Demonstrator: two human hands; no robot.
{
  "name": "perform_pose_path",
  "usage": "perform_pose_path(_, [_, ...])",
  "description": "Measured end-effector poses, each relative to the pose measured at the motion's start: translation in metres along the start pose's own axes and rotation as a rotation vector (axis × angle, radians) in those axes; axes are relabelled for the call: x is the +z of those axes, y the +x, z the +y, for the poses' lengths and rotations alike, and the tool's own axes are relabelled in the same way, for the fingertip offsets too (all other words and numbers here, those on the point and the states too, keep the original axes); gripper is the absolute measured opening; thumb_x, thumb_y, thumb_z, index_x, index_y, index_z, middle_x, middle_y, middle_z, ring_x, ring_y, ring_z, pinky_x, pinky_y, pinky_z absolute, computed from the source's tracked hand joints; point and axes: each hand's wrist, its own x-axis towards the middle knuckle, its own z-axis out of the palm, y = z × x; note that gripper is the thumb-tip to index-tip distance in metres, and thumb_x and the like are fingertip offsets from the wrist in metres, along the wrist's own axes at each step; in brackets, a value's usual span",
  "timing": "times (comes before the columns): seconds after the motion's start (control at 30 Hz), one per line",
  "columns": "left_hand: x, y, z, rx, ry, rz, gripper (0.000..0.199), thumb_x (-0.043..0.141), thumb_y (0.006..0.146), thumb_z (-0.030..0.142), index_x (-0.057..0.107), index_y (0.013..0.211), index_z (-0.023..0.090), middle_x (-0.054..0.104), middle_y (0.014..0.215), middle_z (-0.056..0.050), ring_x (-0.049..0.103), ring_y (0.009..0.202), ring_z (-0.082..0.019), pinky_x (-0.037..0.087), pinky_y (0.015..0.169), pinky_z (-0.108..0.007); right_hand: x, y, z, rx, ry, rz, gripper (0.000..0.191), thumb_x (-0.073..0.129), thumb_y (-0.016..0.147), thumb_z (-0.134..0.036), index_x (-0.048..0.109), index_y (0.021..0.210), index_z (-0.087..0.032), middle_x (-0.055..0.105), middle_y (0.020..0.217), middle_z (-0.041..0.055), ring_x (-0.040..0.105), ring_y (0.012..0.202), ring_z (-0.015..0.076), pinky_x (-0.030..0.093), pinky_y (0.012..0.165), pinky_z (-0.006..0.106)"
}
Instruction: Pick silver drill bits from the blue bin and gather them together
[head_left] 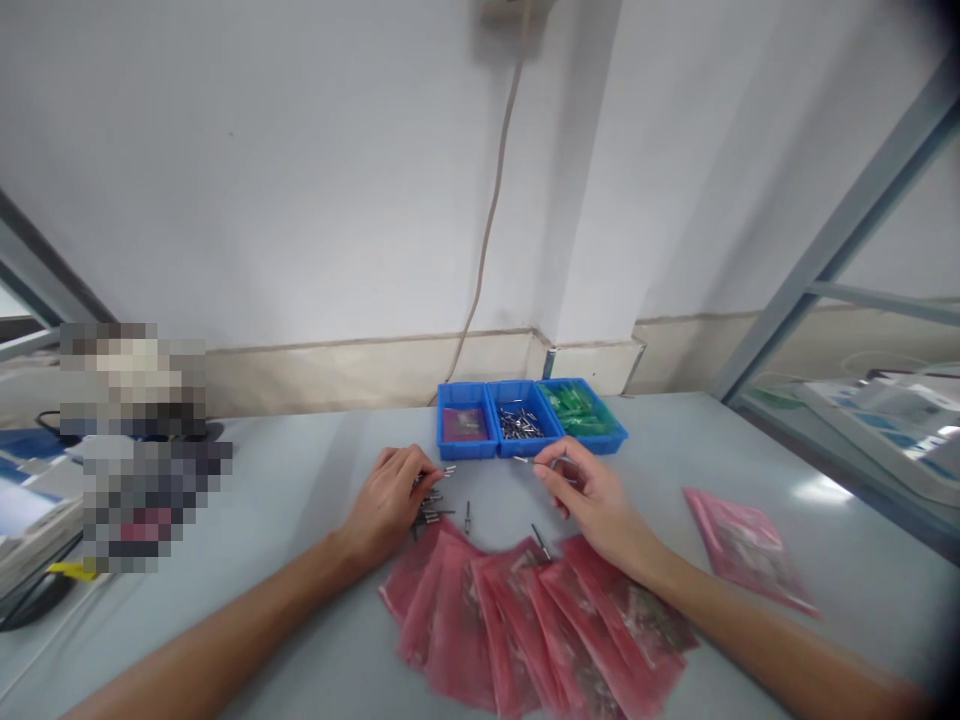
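Observation:
My left hand (394, 498) is closed in a pinch, with thin metal pieces that look like blind rivets poking out past its fingertips. Below those fingers lies a small pile of rivets (431, 508) on the table. My right hand (581, 482) pinches one rivet (523, 460) between thumb and forefinger, its shank pointing left. Between the hands a loose rivet (468, 517) lies on the table, and another rivet (540, 541) rests by the bags. Pink plastic bags (457, 630) are fanned out in front of me, several with small parts inside.
Three blue bins stand at the back: the left bin (442, 452) with a pink bag, the middle bin (499, 452) with metal rivets, the right bin (619, 437) with green packets. A filled pink bag (750, 548) lies at right. Metal frames flank the table; a blurred person sits left.

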Motion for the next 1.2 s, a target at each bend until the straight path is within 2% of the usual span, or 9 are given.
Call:
perform_pose_path(0.17, [-0.001,0.0,0.002,0.031,0.016,-0.012,0.022,0.045,0.114,0.03,0.055,0.097,0.021,0.064,0.089,0.0,0.059,0.082,-0.018,0.042,0.086,-0.037,0.0,0.003,-0.007,0.189,0.331,-0.052,0.031,0.073,0.098,-0.053,0.065,0.099,-0.023,0.047,0.07,-0.0056,0.036,0.056,0.0093,0.024,0.05,0.023])
perform_pose_path(0.27, [-0.002,0.001,0.003,0.029,0.039,-0.027,0.027,0.044,0.115,0.032,0.052,0.092,0.021,0.063,0.086,0.0,0.057,0.079,-0.018,0.04,0.084,-0.037,-0.001,0.005,-0.01,0.222,0.531,-0.073,0.033,0.079,0.094,-0.05,0.065,0.092,-0.02,0.05,0.079,-0.0034,0.03,0.055,0.0067,0.018,0.049,0.023])
perform_pose_path(0.37, [-0.002,0.001,0.005,0.032,0.058,-0.044,0.029,0.042,0.115,0.032,0.052,0.091,0.02,0.061,0.083,0.001,0.057,0.076,-0.018,0.04,0.082,-0.036,-0.001,0.006,-0.011,0.245,0.616,-0.074,0.034,0.082,0.092,-0.048,0.064,0.089,-0.019,0.046,0.078,-0.0044,0.021,0.054,0.0062,0.014,0.047,0.024])
perform_pose_path(0.57, [-0.001,0.0,0.009,0.144,0.091,-0.046,0.03,0.041,0.116,0.028,0.056,0.091,0.02,0.066,0.083,0.0,0.06,0.072,-0.016,0.04,0.081,-0.035,-0.001,0.004,-0.009,0.277,0.594,-0.044,0.039,0.085,0.088,-0.05,0.059,0.085,-0.021,0.033,0.069,-0.0081,0.013,0.055,0.0086,0.012,0.045,0.024])
perform_pose_path(0.73, [-0.001,0.0,0.008,0.158,0.079,-0.066,0.029,0.04,0.116,0.03,0.056,0.094,0.019,0.07,0.083,0.0,0.063,0.071,-0.016,0.041,0.082,-0.035,-0.001,0.003,-0.01,0.32,0.65,0.053,0.046,0.087,0.085,-0.053,0.053,0.08,-0.022,0.025,0.07,-0.0095,0.013,0.055,0.0092,0.011,0.043,0.023])
perform_pose_path(0.93, [0.001,-0.002,0.006,0.161,0.074,-0.062,0.028,0.039,0.116,0.03,0.057,0.096,0.02,0.071,0.083,0.0,0.061,0.068,-0.016,0.042,0.079,-0.036,-0.002,0.007,-0.012,0.284,0.56,0.061,0.04,0.086,0.085,-0.053,0.063,0.087,-0.02,0.038,0.07,-0.008,0.019,0.054,0.0078,0.013,0.044,0.022])
perform_pose_path(1.07, [0.0,-0.002,0.008,0.168,0.077,-0.055,0.029,0.04,0.116,0.03,0.057,0.095,0.02,0.071,0.081,0.0,0.061,0.067,-0.016,0.043,0.078,-0.035,-0.003,0.014,-0.006,0.268,0.49,0.081,0.039,0.084,0.085,-0.056,0.067,0.089,-0.021,0.04,0.067,-0.0083,0.021,0.052,0.0081,0.016,0.044,0.023])
perform_pose_path(1.13, [-0.001,-0.001,0.008,0.17,0.078,-0.058,0.029,0.039,0.116,0.03,0.057,0.096,0.02,0.071,0.081,0.0,0.061,0.068,-0.017,0.044,0.078,-0.035,-0.003,0.018,-0.003,0.245,0.467,0.081,0.038,0.082,0.087,-0.056,0.071,0.096,-0.021,0.043,0.068,-0.0078,0.022,0.051,0.0076,0.016,0.044,0.023])
perform_pose_path(1.2, [-0.001,0.0,0.009,0.172,0.076,-0.065,0.029,0.039,0.116,0.03,0.057,0.096,0.02,0.071,0.082,-0.001,0.061,0.069,-0.017,0.044,0.078,-0.036,-0.004,0.02,-0.001,0.206,0.424,0.067,0.039,0.079,0.09,-0.055,0.072,0.111,-0.023,0.049,0.072,-0.0063,0.024,0.05,0.0073,0.016,0.045,0.023])
